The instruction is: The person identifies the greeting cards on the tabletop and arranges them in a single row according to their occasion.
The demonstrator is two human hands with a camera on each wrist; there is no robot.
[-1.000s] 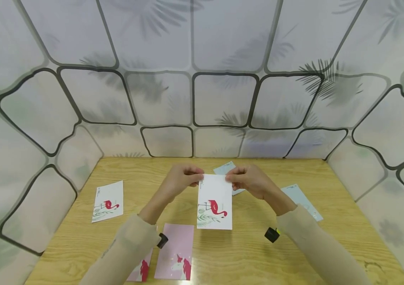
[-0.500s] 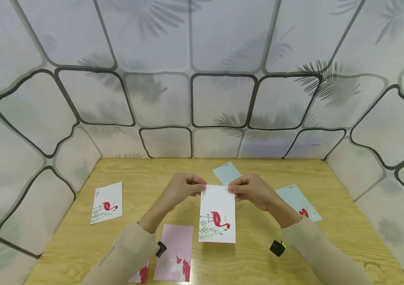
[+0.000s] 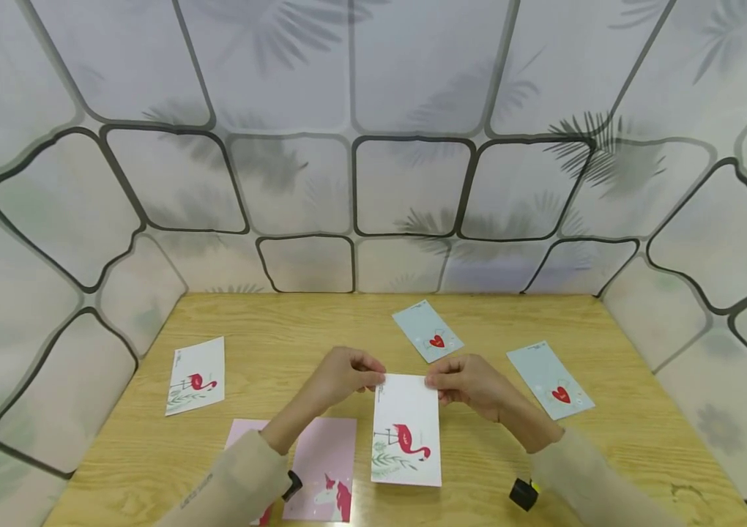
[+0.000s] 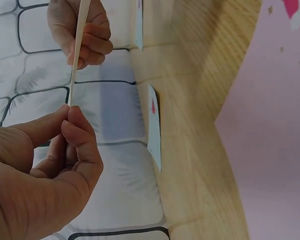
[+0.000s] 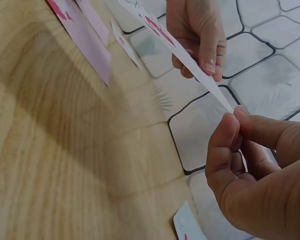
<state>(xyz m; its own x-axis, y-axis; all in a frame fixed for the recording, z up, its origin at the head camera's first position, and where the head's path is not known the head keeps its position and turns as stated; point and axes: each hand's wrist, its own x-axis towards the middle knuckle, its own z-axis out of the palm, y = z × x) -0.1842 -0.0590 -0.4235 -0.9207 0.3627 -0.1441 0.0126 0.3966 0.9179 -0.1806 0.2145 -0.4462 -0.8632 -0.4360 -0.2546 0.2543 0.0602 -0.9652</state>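
A white card with a red flamingo and green leaves [image 3: 406, 430] is held upright in front of me, above the wooden table. My left hand [image 3: 342, 380] pinches its upper left corner between thumb and fingers. At the upper right corner, my right hand [image 3: 475, 386] pinches it the same way. In the left wrist view the card [image 4: 78, 55] appears edge-on, with the left hand [image 4: 55, 170] gripping one end. The right wrist view shows the right hand [image 5: 260, 175] with its thumb and fingertips on the card's edge.
Another flamingo card [image 3: 197, 377] lies at the left of the table [image 3: 307, 322]. Two pale blue heart cards lie at the back [image 3: 428, 329] and at the right [image 3: 550, 379]. Two pink unicorn cards lie in front, one pink card [image 3: 321, 468] partly beside the left sleeve, which covers much of the other.
Both hands have come down and nearer to me with the flamingo card. The back heart card, formerly partly covered, now shows fully, as does the right one's heart.
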